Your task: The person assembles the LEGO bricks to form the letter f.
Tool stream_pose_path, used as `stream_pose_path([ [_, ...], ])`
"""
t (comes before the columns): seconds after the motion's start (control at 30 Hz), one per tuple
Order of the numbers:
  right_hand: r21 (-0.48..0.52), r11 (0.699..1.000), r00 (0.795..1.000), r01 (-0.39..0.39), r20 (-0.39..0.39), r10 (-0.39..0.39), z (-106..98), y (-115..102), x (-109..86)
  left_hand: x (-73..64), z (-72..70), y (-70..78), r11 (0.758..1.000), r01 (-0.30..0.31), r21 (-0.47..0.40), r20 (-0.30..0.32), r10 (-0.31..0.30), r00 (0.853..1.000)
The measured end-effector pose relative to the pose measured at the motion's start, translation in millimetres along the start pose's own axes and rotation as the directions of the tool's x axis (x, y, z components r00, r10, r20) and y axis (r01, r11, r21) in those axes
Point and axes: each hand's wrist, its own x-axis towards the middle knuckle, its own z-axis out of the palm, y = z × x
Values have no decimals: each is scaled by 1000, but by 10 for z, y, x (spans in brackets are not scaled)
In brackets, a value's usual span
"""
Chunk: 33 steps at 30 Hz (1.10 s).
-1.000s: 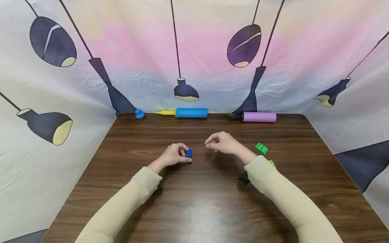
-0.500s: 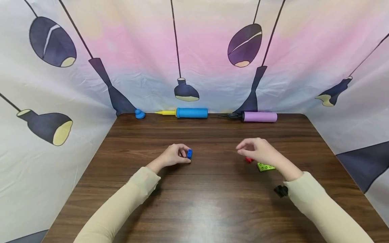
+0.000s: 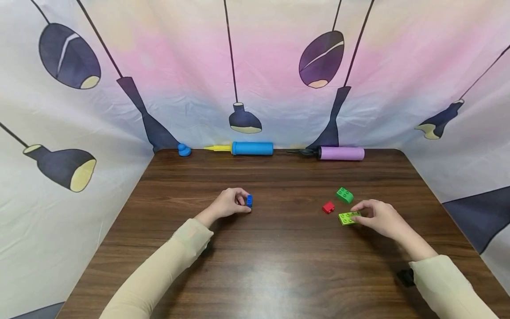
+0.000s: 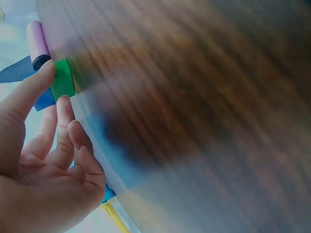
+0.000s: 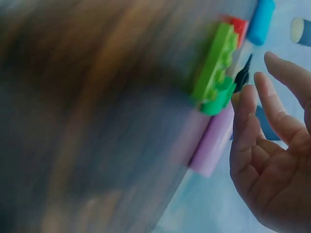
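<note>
My left hand (image 3: 227, 203) pinches a small blue toy brick (image 3: 249, 201) between thumb and fingertips near the table's middle. In the left wrist view a green brick (image 4: 63, 80) sits against the blue one, and both lie in that same pinch. On the right, my right hand (image 3: 382, 217) is over the edge of a lime-green studded brick (image 3: 345, 218), thumb and fingers spread apart. The right wrist view shows a gap between those fingers and the lime brick (image 5: 214, 58). Close by lie a red brick (image 3: 328, 208) and a green curved-end brick (image 3: 344, 195).
A black piece (image 3: 406, 277) lies partly hidden by the right sleeve. Along the back edge are a rounded blue object (image 3: 184, 150), a blue pump with yellow nozzle (image 3: 253, 148) and a purple pump with black nozzle (image 3: 341, 153). A printed cloth hangs behind.
My right hand has moved right and toward me, from the middle of the table to the lime-green brick, uncovering the red brick. The left hand has stayed put with its brick.
</note>
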Motion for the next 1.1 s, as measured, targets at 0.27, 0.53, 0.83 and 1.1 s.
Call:
stream_pose_path([
  [0.27, -17, 1000, 1000, 2, 5, -2, 9, 187, -40, -14, 12, -5, 1000, 13, -9, 12, -13, 1000],
  [0.53, 17, 1000, 997, -3, 72, 2, 22, 263, -5, -41, -16, 14, 1000, 14, -23, 16, -14, 1000],
  [0.83, -7, 1000, 996, 30, 81, -29, 86, 289, 69, -37, 24, -1, 999, 36, -26, 12, -36, 999],
  [1.1, -21, 999, 997, 30, 74, -29, 78, 257, 55, -20, 39, 6, 999, 24, -37, 13, -24, 1000],
])
